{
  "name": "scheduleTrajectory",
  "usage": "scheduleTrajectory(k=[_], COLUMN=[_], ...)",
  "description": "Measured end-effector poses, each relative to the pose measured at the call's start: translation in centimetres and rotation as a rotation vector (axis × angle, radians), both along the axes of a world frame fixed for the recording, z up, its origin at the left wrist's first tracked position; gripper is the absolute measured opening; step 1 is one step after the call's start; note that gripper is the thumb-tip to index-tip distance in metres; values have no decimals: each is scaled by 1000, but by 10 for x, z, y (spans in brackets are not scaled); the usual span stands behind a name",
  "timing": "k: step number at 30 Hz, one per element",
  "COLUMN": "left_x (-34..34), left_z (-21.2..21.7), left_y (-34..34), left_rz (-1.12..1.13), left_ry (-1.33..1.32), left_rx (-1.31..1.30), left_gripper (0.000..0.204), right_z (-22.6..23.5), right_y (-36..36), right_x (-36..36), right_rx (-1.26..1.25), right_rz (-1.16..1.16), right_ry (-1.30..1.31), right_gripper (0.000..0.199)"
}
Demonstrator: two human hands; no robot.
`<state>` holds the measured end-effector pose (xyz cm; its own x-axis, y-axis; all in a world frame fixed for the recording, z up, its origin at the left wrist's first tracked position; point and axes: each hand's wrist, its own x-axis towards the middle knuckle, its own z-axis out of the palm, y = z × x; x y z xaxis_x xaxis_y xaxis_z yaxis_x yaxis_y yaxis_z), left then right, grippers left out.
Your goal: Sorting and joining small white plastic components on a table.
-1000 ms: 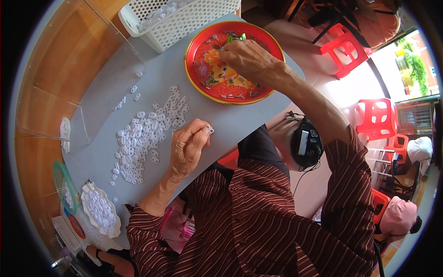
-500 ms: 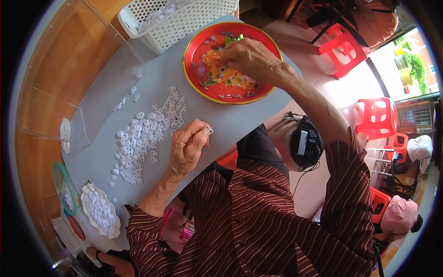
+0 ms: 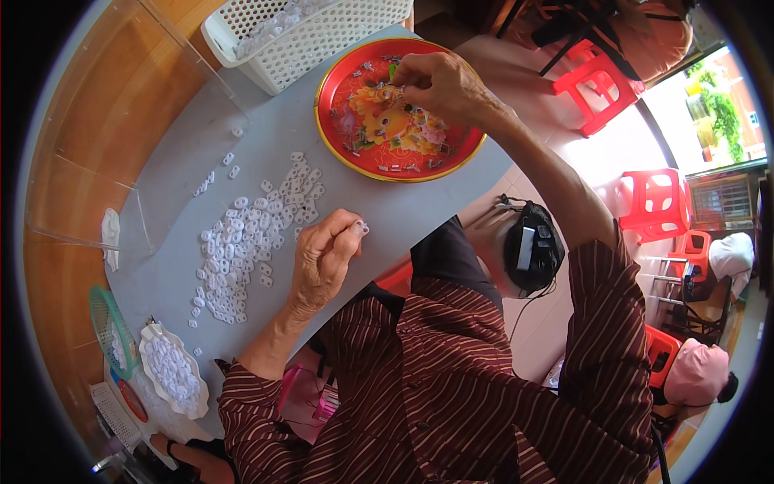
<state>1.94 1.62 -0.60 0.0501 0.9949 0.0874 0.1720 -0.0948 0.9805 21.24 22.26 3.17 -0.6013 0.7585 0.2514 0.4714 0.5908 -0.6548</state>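
My left hand is closed in a pinch over the grey table's near side, holding a small white plastic piece with two holes between thumb and forefinger. A heap of similar white pieces lies spread on the table left of it. Over the round red tray with a gold rim and flower print, my right hand has its thumb and fingers drawn together. Whatever its fingertips hold, if anything, is too small to make out. Small silvery metal bits lie scattered in the tray.
A white perforated basket of pieces stands at the far edge. At the lower left are a scalloped dish full of white pieces and a green basket. Another person's arm shows there. Red stools stand at right.
My right hand has shifted slightly toward the tray's far side, and its fingers now bend differently. The left hand keeps its pinch on the white piece.
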Motion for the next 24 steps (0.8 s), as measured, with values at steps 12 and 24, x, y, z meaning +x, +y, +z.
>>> scheduleTrajectory(k=[12, 24], left_x=[-1, -1], left_z=[-1, 1], left_y=[0, 1], left_rz=[9, -15], left_ry=[-5, -2], left_rx=[9, -4], left_gripper=[14, 13], right_z=[0, 2], right_y=[2, 4], right_x=[-8, -28], right_rx=[89, 462], right_rz=[20, 88], right_ry=[-186, -516], right_gripper=[15, 9])
